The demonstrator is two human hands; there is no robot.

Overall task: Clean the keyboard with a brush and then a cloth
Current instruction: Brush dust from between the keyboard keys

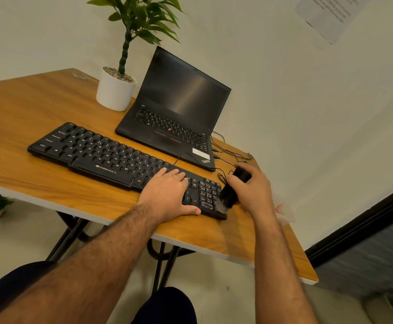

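A black keyboard [111, 157] lies slantwise on a wooden table [22, 113], its far end toward the left and its number pad near the right edge of the table. The left hand [167, 195] lies flat on the keyboard's right part, fingers straight and spread over the keys just left of the number pad, thumb along the near edge; it grasps nothing. The right hand [254, 190] is wrapped around the handle of a black brush [231, 192], which is tilted so its handle points up and away and its head points down at the near right corner of the keyboard. The bristles look pale and blurred there, right at the number pad's corner; whether they touch the keys cannot be told. Behind the right wrist a pale, thin cloth [284, 209] lies on the table near its right edge, partly hidden by the arm and too blurred to make out well. Behind the keyboard stands an open black laptop [179, 108] with a dark screen, and thin black cables [228, 150] run from its right side across the table toward the right hand. To the laptop's left, a white pot [113, 92] holds a green plant [137, 17].
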